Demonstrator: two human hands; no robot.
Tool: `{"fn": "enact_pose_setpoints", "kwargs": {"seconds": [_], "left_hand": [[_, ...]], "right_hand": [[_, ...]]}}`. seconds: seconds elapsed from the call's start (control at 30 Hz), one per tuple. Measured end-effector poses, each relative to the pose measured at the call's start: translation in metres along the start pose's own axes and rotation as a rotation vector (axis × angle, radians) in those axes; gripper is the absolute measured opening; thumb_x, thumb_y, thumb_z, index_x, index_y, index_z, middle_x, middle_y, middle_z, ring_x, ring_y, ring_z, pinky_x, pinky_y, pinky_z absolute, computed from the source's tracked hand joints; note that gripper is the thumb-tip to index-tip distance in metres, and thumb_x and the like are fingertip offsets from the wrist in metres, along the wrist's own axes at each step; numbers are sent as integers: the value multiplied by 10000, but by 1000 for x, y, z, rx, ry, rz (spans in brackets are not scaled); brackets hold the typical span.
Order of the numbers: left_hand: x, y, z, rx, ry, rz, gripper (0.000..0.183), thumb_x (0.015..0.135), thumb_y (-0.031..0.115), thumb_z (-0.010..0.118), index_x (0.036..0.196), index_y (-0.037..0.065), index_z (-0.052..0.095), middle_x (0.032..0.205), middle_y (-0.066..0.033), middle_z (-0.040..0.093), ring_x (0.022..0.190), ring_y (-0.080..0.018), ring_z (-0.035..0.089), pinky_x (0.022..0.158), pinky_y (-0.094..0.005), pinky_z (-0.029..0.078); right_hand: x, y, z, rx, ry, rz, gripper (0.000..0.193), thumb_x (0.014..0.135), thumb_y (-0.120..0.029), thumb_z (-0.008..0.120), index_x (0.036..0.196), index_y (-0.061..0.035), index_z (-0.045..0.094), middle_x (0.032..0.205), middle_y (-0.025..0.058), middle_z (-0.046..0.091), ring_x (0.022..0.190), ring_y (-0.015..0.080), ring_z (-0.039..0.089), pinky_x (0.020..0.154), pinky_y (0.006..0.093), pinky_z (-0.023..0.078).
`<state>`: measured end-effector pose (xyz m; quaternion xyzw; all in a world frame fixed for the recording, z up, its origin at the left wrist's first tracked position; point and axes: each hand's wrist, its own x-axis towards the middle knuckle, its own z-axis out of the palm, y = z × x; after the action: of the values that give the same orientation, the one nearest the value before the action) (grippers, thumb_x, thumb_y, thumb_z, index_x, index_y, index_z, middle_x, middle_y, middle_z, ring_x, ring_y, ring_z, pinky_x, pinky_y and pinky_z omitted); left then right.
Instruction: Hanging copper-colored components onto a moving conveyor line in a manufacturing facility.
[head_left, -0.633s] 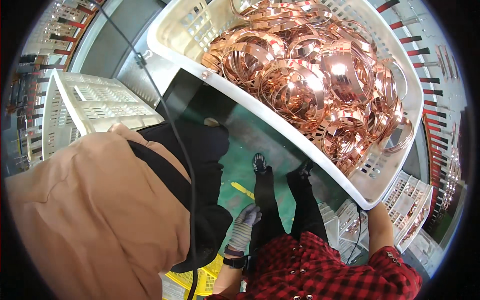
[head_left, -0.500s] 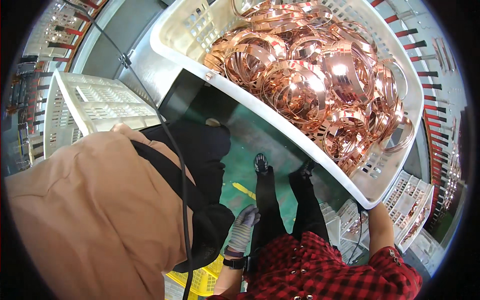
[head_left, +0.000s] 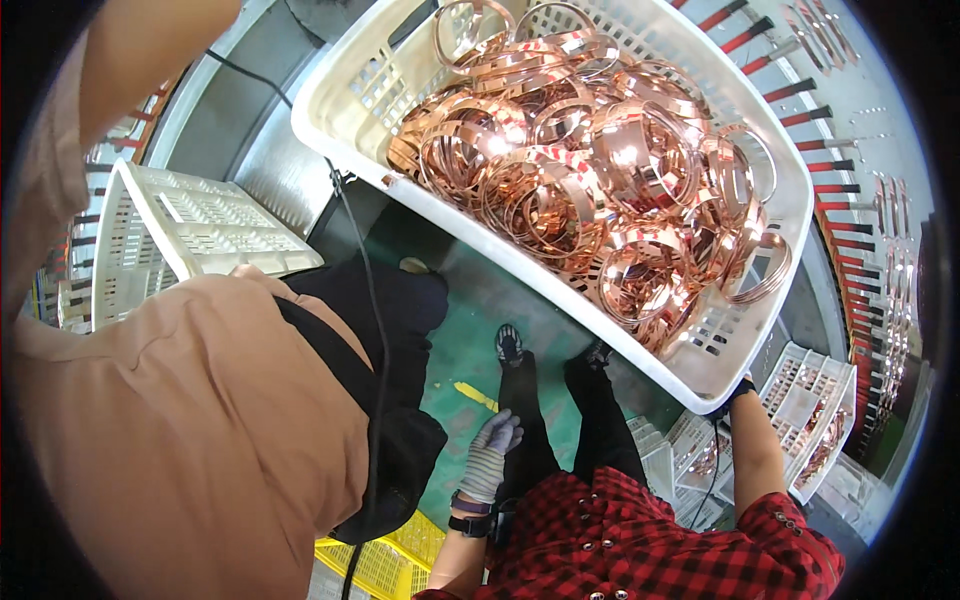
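A large white plastic basket point(head_left: 450, 212) fills the upper middle, heaped with shiny copper-coloured metal bands point(head_left: 650, 150) bent into rings. My right hand point(head_left: 742, 388) is at the basket's near right corner, with something dark over it; the rim hides its fingers, so its grip does not show. Low in front of my body hangs my left hand point(head_left: 488, 455) in a grey striped glove, its fingers loosely bent and nothing seen in them. It is apart from the basket.
At my left stands a co-worker in a tan top point(head_left: 200, 400), one arm point(head_left: 150, 60) raised. A black cable point(head_left: 375, 300) hangs between us. White crates point(head_left: 190, 220) stand left and right point(head_left: 810, 420); a yellow basket point(head_left: 385, 565) sits low. Red-and-black handled racks point(head_left: 850, 240) line the right.
The basket now appears farther left in the view, and more of my right hand shows at its corner. The co-worker's arm has come up at the upper left. My left hand stays low.
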<state>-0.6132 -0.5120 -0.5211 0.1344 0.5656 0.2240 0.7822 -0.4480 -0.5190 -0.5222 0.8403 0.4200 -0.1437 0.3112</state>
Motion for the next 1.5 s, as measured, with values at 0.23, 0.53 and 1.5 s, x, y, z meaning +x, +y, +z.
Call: {"fn": "enact_pose_setpoints", "kwargs": {"seconds": [0.23,0.53,1.5], "left_hand": [[3,-7,9,19,4,3,357,932,189,532,1239,9,499,1138,-126,587,976,-189,594,902,-326,481],[6,-5,18,53,-10,-32,355,935,162,525,1257,18,489,1156,-134,580,985,-195,593,898,-317,484],[115,245,631,288,-438,632,485,903,414,507,1272,102,461,1179,-131,590,1000,-312,581,823,-442,475]], "right_hand": [[109,208,79,587,52,90,292,844,-63,472,1131,-28,516,1065,120,571,936,225,522,813,349,439],[149,293,102,956,17,85,226,812,-59,544,1030,-24,595,975,122,636,829,226,561,739,357,466],[85,425,267,1465,296,-247,294,808,-104,577,1097,-72,621,1038,151,643,956,264,612,847,333,472]]}}
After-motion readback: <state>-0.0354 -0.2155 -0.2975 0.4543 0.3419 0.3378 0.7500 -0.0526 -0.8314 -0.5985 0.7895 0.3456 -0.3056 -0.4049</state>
